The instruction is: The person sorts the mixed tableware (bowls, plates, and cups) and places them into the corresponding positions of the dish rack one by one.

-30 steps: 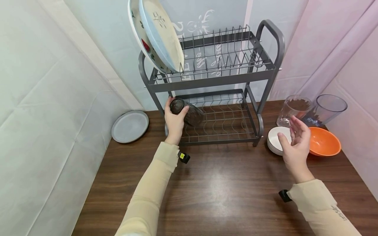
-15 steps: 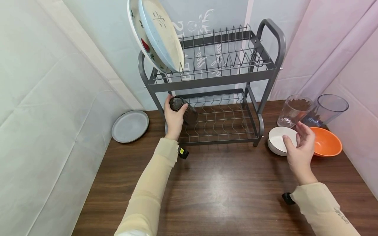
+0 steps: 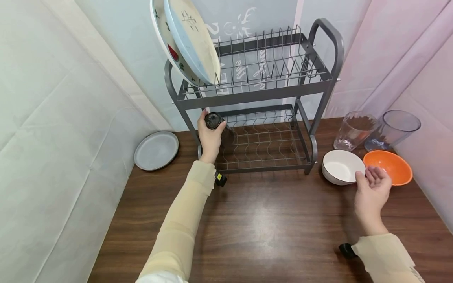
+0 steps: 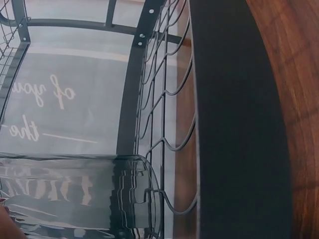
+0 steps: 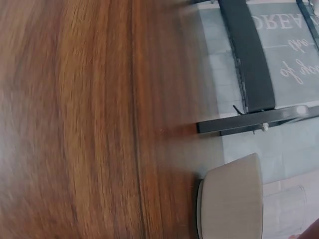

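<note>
A dark see-through glass (image 3: 228, 136) is in the left end of the dish rack's lower tier. My left hand (image 3: 210, 139) grips it near the rim, thumb on one side and fingers on the other. In the left wrist view the glass (image 4: 75, 194) has its base at the wavy rack wires, looking nearly upright. My right hand (image 3: 373, 192) is in front of a white bowl (image 3: 342, 167) and an orange bowl (image 3: 393, 167), fingers loosely bent and holding nothing. Whether it touches either bowl, I cannot tell. The right wrist view shows the white bowl's side (image 5: 232, 201).
The two-tier grey dish rack (image 3: 255, 94) holds two large plates (image 3: 194, 43) on edge, upper left. A grey plate (image 3: 156, 151) lies left of it. A clear glass (image 3: 355, 131) and a bluish glass (image 3: 393, 129) stand behind the bowls, near the right wall.
The dark glass has gone from a slant to more upright in my left hand. My right hand has drawn back toward me and right, away from the glasses and the white bowl.
</note>
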Tool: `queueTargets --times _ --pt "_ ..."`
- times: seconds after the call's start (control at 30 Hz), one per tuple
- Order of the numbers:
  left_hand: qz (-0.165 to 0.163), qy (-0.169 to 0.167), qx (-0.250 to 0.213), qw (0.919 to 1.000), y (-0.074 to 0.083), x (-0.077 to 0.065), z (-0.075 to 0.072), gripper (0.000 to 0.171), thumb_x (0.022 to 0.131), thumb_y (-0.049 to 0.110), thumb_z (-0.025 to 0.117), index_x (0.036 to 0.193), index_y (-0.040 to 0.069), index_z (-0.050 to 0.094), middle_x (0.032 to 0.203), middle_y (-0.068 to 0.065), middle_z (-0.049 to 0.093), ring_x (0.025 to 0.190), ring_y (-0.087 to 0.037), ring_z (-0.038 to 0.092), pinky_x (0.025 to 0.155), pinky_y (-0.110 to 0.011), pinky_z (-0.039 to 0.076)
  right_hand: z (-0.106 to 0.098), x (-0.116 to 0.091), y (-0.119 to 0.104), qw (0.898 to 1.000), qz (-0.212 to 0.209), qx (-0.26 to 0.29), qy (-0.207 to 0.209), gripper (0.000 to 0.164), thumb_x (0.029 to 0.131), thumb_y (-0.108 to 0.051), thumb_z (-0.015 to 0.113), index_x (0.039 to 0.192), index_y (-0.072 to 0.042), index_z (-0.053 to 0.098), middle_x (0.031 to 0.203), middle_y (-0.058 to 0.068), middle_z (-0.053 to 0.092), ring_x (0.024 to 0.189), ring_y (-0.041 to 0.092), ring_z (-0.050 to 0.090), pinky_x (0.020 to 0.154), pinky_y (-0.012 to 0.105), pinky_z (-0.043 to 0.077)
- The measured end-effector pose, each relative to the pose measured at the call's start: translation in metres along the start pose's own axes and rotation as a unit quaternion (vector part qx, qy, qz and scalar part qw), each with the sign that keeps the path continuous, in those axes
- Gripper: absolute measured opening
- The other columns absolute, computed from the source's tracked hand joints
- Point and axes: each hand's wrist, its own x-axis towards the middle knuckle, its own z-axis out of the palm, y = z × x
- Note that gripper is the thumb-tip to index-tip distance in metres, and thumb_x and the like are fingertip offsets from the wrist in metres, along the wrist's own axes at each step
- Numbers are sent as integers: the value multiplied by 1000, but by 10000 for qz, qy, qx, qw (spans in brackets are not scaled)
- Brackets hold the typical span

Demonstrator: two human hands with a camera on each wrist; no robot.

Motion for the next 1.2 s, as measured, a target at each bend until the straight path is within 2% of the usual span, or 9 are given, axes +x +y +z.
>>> queueTargets --times 0.13,0.23,0.37,0.47,0.6,0.67,0.77,0.97,1.2 --pt "-4 -38 62 10000 -1 3 1 75 76 31 65 137 24 23 140 4 27 126 -11 34 98 -25 37 -5 1 -5 9971 642 -302 289 50 80 -3 58 122 -8 31 103 -2 43 97 7 46 80 7 40" --pt "3 -33 188 9998 -2 6 1 75 76 32 65 137 23 23 140 3 28 126 -12 34 98 -26 36 -10 4 -6 9883 1143 -990 207 54 81 -10 59 125 -9 27 96 -6 44 86 1 46 68 3 39" --pt "49 -18 359 9993 -2 8 2 75 76 33 65 137 21 24 139 2 29 125 -13 35 98 -27 36 -18 10 -4 9701 1669 -1736 -315 69 82 -21 58 135 -5 17 88 -10 45 70 -6 50 60 4 40" --pt "42 -1 448 9990 -1 9 3 74 76 32 65 137 20 25 139 1 29 125 -14 36 98 -28 37 -22 15 -4 9587 2131 -1660 -885 85 83 -26 58 139 -3 -2 80 -9 48 59 -5 55 57 7 45" --pt "-20 70 584 9983 -1 9 5 72 76 32 66 136 23 26 138 1 30 124 -14 36 97 -29 37 -24 21 -4 9383 2690 -1379 -1679 100 83 -30 56 134 -4 -26 66 -6 52 56 1 60 57 13 50" --pt "-43 99 655 9978 -1 10 5 72 76 33 65 136 25 26 138 2 30 124 -14 36 98 -29 37 -24 24 -3 9301 2789 -1378 -1955 102 84 -30 55 131 -2 -31 63 -6 54 57 2 61 57 15 50" --pt "-37 115 792 9968 -2 11 6 72 76 35 65 136 26 25 138 2 30 124 -13 36 98 -30 36 -24 26 -2 9252 2836 -1404 -2093 101 85 -30 53 130 0 -33 62 -5 55 57 3 61 57 17 51" --pt "0 58 1066 9943 -4 13 7 73 77 39 63 137 24 23 139 1 29 126 -14 34 100 -31 34 -25 28 -1 9270 2743 -1449 -2108 99 86 -28 52 130 2 -31 63 -5 53 57 3 60 56 17 51" --pt "6 -50 1199 9928 -6 21 6 76 77 39 63 137 14 24 137 -6 31 122 -18 38 98 -31 37 -24 32 1 9293 2651 -1224 -2260 96 86 -25 52 131 4 -28 60 -4 57 56 4 61 55 18 51"
